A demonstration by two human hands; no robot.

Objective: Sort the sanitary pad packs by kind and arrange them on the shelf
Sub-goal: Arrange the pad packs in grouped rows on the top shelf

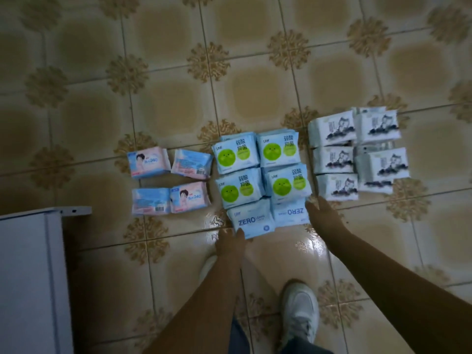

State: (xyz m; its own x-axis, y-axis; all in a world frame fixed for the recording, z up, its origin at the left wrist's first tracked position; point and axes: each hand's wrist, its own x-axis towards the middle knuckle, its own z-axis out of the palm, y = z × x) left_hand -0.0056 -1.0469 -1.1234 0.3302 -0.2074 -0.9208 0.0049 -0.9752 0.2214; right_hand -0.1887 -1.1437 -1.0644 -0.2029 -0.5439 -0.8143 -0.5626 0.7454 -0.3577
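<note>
Your left hand [228, 242] has its fingers on the near edge of the left ZERO pack [251, 219]; whether they pinch it or only press, you cannot tell. Your right hand [322, 213] lies with straight fingers against the right edge of the right ZERO pack [290, 212], fingertips touching the green pack above it.

All packs lie flat on the tiled floor [178, 85], grouped by kind. The pink packs [170, 180] sit on the left, four in a two-by-two block with small gaps between them. The green packs [263, 166] sit in the middle, four stacks tight together, with the two ZERO packs just beside their near edge. The white packs [357, 152] sit on the right, in two columns, the right column stacked and slightly askew. A narrow strip of floor separates each group.

A white cabinet [30, 277] fills the lower left corner, well apart from the pink packs. Your shoe [301, 312] stands near, below the ZERO packs. Bare floor stretches beyond the far side of all three groups.
</note>
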